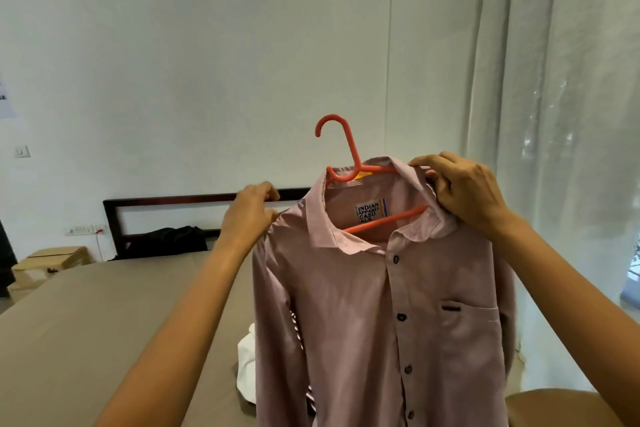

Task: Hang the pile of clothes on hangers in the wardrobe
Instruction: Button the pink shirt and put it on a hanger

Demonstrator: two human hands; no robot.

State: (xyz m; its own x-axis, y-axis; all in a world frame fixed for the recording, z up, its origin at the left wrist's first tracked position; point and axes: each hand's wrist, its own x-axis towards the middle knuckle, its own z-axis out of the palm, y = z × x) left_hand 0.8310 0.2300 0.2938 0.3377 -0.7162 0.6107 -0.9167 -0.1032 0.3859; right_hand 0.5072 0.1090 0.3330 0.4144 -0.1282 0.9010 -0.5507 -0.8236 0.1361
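Head view, the only one. Shirt (381, 305), pale pink and buttoned, is held up in the air over the bed (104, 305), front toward the camera, tail dropping out of frame below. Hanger (352, 146), orange plastic, sits inside the neck: its hook stands clear above the collar with the open side facing the left hand, and its bars run across the neck opening, rising toward the right. Left hand (251, 211) grips the shirt at the shoulder seam, fingers curled tight into the cloth. Right hand (460, 191) pinches the collar at the far side, thumb and fingers closed over the fabric; whether it also has the hanger arm underneath, cannot tell. Whether the hanger's ends are seated in both shoulders is hidden by cloth. Judgement: the dressing step is close to done, seating and squaring are left, then the carry. The key relation is that the hook lies between the hands, up and inward from both, nearer the right fingers (426, 163), so that hand has the short reach to take the hook while the left steadies the shoulder. No wardrobe in view. A white garment (247, 357) lies on the bed behind the shirt, and a dark one (166, 241) lies near the headboard (207, 199).
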